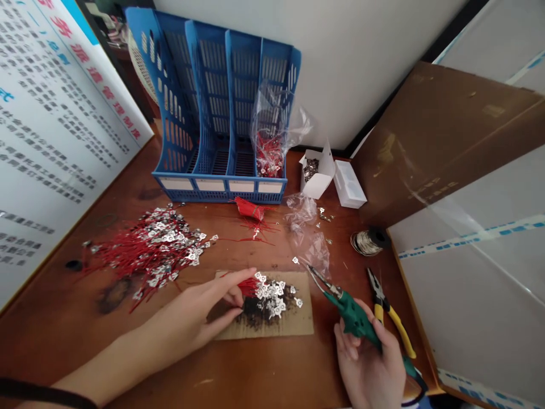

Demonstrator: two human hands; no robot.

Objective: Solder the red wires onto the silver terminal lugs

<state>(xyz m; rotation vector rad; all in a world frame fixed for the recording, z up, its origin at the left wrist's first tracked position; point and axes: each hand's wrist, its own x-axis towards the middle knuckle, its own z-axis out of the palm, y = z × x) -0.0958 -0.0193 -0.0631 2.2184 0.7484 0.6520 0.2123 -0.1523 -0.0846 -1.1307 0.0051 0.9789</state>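
Brown wood forms the tabletop (pixel 238 369), walled in on both sides around the person's two hands. Nearest, the right hand (pixel 373 358) is closed around a green iron (pixel 360 324), whose metal tip angles away and to the left, near a loose tab (pixel 295 260). Just right of that hand lie yellow-handled pliers (pixel 398 326). The left hand (pixel 208 309) rests with thumb and forefinger parted about some red wires (pixel 249 288); whether they are pinched cannot be told. Those wires end in a cluster of silver tabs (pixel 275 295), just right of the left fingertips, over a scorched piece of cardboard (pixel 303 326). Farther out and left of the left hand spreads a large pile (pixel 157 244) of tabbed red wires. Beyond the right hand sits a spool (pixel 377 240), and beyond the iron's tip lies crumpled plastic (pixel 314 247). Past the left fingertips is a red bundle (pixel 250 209). Farther still stand a blue rack (pixel 213 184), with a clear bag (pixel 266 116) of red wires in its rightmost slot, then an open box (pixel 317 184) and a white box (pixel 351 190), before a pale wall (pixel 349 68).
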